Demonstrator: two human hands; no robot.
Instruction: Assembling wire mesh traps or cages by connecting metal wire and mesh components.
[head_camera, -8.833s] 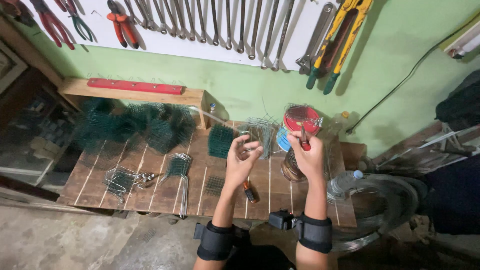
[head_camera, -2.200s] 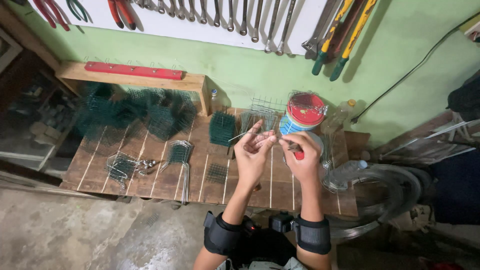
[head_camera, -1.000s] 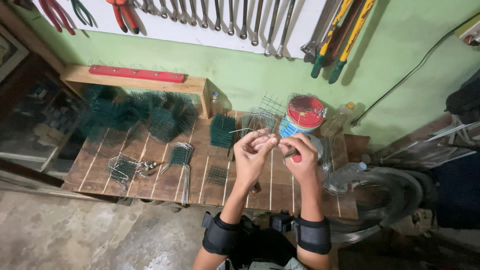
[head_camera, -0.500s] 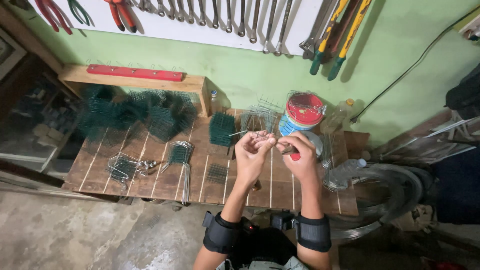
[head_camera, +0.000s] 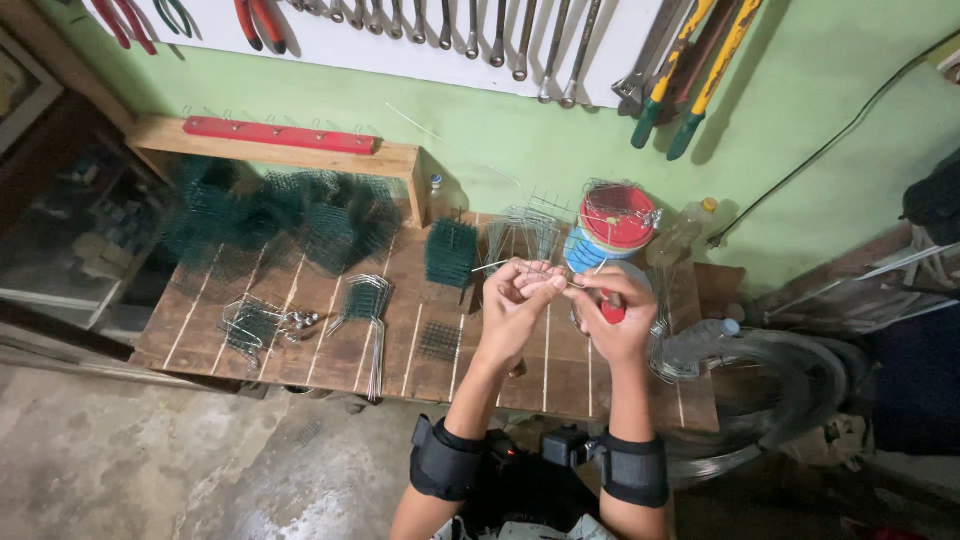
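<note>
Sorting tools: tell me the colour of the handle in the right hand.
Red, on the small tool's handle in the right hand, head view.

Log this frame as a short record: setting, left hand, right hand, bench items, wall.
setting: wooden bench against a green wall
left hand: pinching a thin wire
right hand: gripping a red-handled tool, touching the left
bench items: green mesh pieces, wire bundles, red-lidded tin
wall: hanging wrenches, pliers
</note>
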